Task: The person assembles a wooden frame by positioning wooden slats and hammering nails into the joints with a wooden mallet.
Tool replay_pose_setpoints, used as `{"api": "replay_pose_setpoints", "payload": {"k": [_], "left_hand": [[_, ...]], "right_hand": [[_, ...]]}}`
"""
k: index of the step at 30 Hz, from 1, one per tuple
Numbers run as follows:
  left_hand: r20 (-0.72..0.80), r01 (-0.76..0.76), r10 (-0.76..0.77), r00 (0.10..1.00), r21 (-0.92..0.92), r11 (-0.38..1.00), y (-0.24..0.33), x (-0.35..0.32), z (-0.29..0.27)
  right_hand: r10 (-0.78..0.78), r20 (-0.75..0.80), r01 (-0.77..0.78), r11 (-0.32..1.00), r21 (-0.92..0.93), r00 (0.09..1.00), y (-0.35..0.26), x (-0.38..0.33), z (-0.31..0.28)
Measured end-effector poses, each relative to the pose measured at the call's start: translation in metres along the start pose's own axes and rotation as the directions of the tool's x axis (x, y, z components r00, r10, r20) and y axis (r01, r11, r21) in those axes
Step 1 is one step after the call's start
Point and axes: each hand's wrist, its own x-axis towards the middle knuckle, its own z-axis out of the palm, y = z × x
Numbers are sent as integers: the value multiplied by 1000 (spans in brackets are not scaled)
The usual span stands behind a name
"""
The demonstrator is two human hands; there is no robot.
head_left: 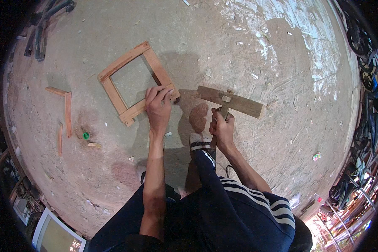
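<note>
A square frame of reddish-brown wooden strips [114,95] is tilted at an angle ahead of me, left of centre. My left hand [158,109] grips its near right corner, fingers over the strip and thumb close to the joint. In my right hand [222,129] is the handle of a wooden mallet [248,106], gripped just below the head. The long, flat head points left toward the frame's corner, with a gap between them. A pale handle end shows through the head's middle. The lower handle is partly hidden by my fingers.
Thin wooden strips [68,114] lie left on the dusty concrete floor, near a green cap [86,135] and a wood scrap [94,145]. Dark pipes [40,40] sit far left. A white-framed panel [50,233] stands near left. Wheels and clutter [359,126] line the right edge.
</note>
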Motion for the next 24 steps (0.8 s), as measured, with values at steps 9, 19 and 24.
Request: {"api": "replay_pose_setpoints", "payload": {"k": [9, 19, 24], "left_hand": [[-8, -32, 32, 999, 22, 999, -4, 2, 5], [-104, 6, 2, 995, 70, 998, -2, -3, 10], [-157, -42, 48, 986, 38, 998, -12, -5, 13]], "right_hand": [[-294, 41, 287, 883, -371, 955, -4, -6, -1], [-406, 398, 565, 504, -653, 822, -26, -11, -5], [-328, 357, 484, 626, -611, 875, -30, -12, 11]]}}
